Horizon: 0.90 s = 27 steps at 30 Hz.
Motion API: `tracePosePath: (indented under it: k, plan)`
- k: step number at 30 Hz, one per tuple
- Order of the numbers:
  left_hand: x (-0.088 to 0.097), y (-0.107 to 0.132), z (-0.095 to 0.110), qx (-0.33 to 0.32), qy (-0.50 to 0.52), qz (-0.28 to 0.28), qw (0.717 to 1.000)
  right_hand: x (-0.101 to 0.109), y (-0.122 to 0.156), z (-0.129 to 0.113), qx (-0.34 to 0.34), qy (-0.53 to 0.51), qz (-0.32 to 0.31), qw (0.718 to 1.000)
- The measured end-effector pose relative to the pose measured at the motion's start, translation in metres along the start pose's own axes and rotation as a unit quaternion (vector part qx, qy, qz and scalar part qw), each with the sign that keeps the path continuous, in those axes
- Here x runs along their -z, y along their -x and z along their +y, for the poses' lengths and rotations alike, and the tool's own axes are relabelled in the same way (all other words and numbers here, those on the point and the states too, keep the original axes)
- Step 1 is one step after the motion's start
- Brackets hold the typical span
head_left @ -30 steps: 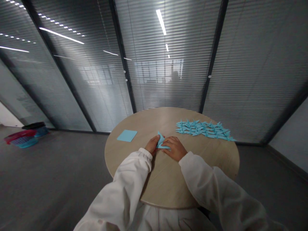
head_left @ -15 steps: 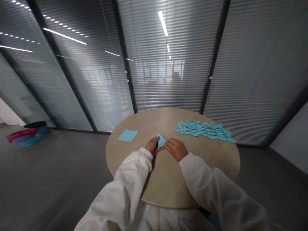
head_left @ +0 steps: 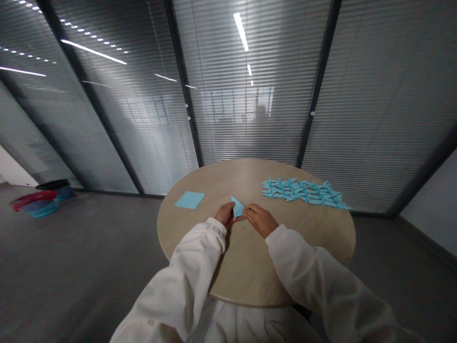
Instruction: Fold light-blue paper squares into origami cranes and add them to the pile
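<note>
- left hand (head_left: pixel 224 214) pinching a folded blue paper (head_left: pixel 237 207), right hand (head_left: pixel 260 219) fingering its other edge, exact fold's hard to make out
- flat blue sheet (head_left: pixel 190 200) off to the left
- bunch of blue paper cranes (head_left: pixel 303 191) on the right, all on a round table (head_left: pixel 253 276)

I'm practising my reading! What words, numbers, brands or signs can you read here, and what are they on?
None that I can read.
The square paper, folded paper, paper shapes, table and sleeves show no readable writing.
The red and blue basket on the floor is too blurred to tell.
</note>
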<state>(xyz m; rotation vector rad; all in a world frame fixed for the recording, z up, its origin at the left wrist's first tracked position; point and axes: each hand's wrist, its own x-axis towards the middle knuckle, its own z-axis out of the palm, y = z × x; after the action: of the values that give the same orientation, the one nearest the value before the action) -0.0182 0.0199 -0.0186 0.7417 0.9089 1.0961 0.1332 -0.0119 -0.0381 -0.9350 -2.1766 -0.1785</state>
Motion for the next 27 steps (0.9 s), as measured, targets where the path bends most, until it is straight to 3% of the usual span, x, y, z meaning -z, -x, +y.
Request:
tracePosePath:
  k: [4, 19, 23, 27]
  plan:
    - [0.0, 0.001, 0.0, -0.005, -0.009, 0.016, 1.0, 0.001, 0.0, 0.0, 0.005, -0.003, -0.013, 1.0]
    - [0.003, 0.005, 0.0, 0.003, -0.02, -0.038, 0.999, 0.002, -0.001, 0.002, -0.098, -0.169, 0.07, 0.978]
    - [0.003, 0.008, -0.001, -0.02, -0.015, -0.098, 0.995, 0.0, -0.002, 0.007, -0.205, -0.262, 0.108, 0.937]
    - [0.004, 0.01, -0.002, -0.043, -0.011, -0.123, 0.991, -0.003, -0.003, 0.01, -0.313, -0.385, 0.113, 0.861]
